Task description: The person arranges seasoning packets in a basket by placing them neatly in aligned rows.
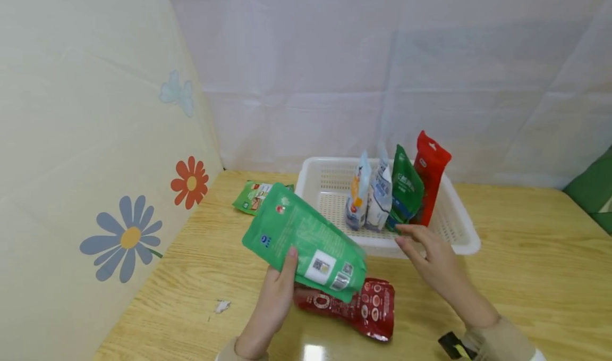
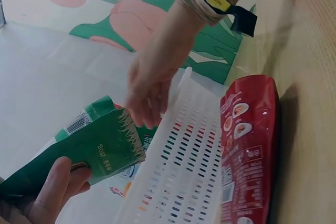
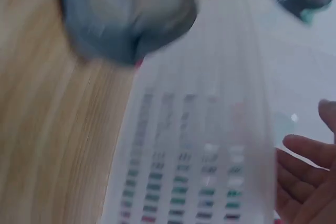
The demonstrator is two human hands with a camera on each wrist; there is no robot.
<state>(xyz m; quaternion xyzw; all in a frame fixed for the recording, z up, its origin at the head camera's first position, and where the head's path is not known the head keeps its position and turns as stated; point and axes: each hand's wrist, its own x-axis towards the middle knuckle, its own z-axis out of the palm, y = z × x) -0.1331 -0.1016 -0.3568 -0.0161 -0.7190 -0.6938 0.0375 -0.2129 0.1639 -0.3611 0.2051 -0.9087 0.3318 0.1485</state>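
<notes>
My left hand (image 1: pixel 273 297) grips a green pouch (image 1: pixel 298 231) by its lower edge, thumb on the printed side. The pouch is tilted over the table, in front of a white plastic basket (image 1: pixel 466 225). At the basket's front rim is my right hand (image 1: pixel 435 257), its fingers loosely bent with nothing between them. Right behind those fingers, a dark green pouch (image 1: pixel 406 183) stands in the basket. Beside it stand a red packet (image 1: pixel 430 177), a white-and-blue packet (image 1: pixel 380 196) and a light blue packet (image 1: pixel 358 196). The right wrist view is blurred.
A dark red pouch (image 1: pixel 377 310) lies on the table in front of the basket, partly covered by the held pouch. Left of the basket lies a small green packet (image 1: pixel 248 197). A torn white mark (image 1: pixel 222 305) shows on the wooden tabletop. Flower-printed cloth hangs at the left.
</notes>
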